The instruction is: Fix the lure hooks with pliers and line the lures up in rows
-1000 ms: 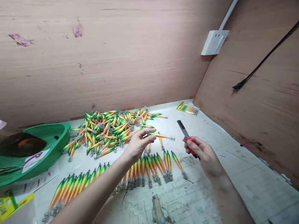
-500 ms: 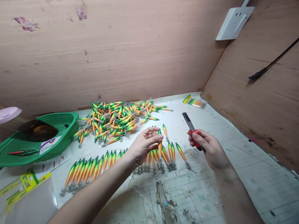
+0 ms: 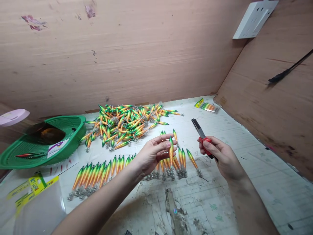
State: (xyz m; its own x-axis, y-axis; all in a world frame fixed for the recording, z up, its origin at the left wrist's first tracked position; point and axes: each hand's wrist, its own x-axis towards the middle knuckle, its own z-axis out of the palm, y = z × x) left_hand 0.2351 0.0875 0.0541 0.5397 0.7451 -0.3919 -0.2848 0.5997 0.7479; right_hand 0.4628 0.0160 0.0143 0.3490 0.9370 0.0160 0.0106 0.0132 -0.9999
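Note:
My left hand (image 3: 152, 156) pinches a squid jig (image 3: 171, 150), a green, yellow and orange lure with a ring of metal hooks at its lower end. It is upright, green tip on top, over a row of similar jigs (image 3: 181, 160) partly hidden behind my fingers. My right hand (image 3: 223, 160) is wrapped round the red handle of a utility knife (image 3: 201, 134). The knife's grey and black end points up and to the left, apart from the jigs. Farther left, more jigs (image 3: 100, 174) lie side by side, hooks towards me; my left forearm covers some.
A heap of loose jigs (image 3: 129, 124) lies by the back wall. At left stands a green basket (image 3: 78, 130); nearer are clear bags with yellow labels (image 3: 36, 184). A packed bag of jigs (image 3: 207, 107) lies back right. A white socket (image 3: 255, 19) hangs in the corner.
The camera view has shifted slightly, so most of the scene sits farther right. Both hands keep their holds on the squid jig and the utility knife.

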